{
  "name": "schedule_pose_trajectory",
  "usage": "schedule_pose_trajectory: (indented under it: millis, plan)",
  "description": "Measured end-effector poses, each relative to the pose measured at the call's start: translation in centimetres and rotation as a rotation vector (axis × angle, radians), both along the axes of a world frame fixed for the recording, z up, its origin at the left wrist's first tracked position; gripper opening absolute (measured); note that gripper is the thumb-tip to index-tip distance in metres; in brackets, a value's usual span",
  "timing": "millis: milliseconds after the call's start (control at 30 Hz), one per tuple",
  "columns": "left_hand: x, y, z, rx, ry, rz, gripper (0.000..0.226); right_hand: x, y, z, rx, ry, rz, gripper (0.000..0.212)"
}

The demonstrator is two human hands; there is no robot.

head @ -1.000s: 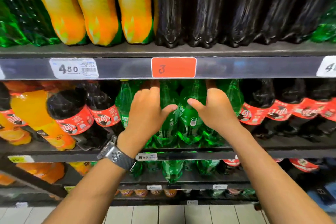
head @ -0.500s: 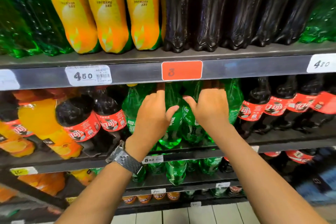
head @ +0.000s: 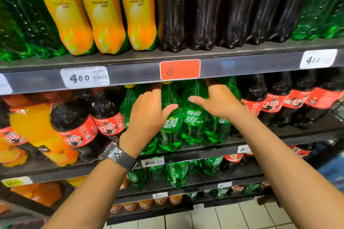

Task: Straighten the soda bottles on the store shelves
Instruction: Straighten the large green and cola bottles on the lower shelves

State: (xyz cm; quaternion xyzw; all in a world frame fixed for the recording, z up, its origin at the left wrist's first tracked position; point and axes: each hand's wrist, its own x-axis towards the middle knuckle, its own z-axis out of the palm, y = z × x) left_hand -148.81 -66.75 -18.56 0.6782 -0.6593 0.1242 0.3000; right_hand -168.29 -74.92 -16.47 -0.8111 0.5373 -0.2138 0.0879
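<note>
My left hand [head: 149, 117] and right hand [head: 219, 104] grip the soda bottles [head: 193, 119] midway along the middle shelf [head: 297, 138], with cola bottles [head: 76, 126] on either side of them. On the upper shelf [head: 242, 65], tea bottles [head: 104, 15] stand left of another cola row [head: 204, 15].

Top shelf [head: 242, 65]: green soda [head: 22, 29] at the left end, tea bottles [head: 106, 20], dark cola [head: 204, 15]. Shelf below [head: 290, 136]: orange soda [head: 35, 126], red-label colas [head: 270, 102], green bottles [head: 194, 117] in the middle.
</note>
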Motion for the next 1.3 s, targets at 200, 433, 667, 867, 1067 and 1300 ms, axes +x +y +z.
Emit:
schedule_pose_trajectory:
  millis: [200,433,667,867,1067,1300]
  plan:
    - [-0.1,-0.1,-0.3,0.084,0.135,-0.026,0.074,0.5,-0.2,-0.6,-0.138,0.083,-0.030,0.069]
    - [-1.3,-0.3,-0.5,0.068,0.105,0.107,0.074,-0.4,-1.0,-0.4,-0.043,0.065,0.044,0.066]
    - [-1.0,-0.1,0.3,0.167,0.167,0.106,0.078,-1.0,-0.2,-0.6,-0.093,-0.019,0.099,0.060]
    - [-4.0,2.3,-0.6,-0.177,0.040,0.061,0.051,-8.0,2.4,-3.0,-0.287,-0.345,0.299,0.030]
    - [-9.9,1.1,-0.9,-0.103,0.137,-0.246,0.043,-15.8,-0.9,-3.8,-0.295,-0.425,-0.007,0.027]
    - [-15.1,-3.8,1.1,0.059,0.263,-0.185,0.040,-17.0,-4.5,-2.6,-0.160,-0.368,-0.130,0.035]
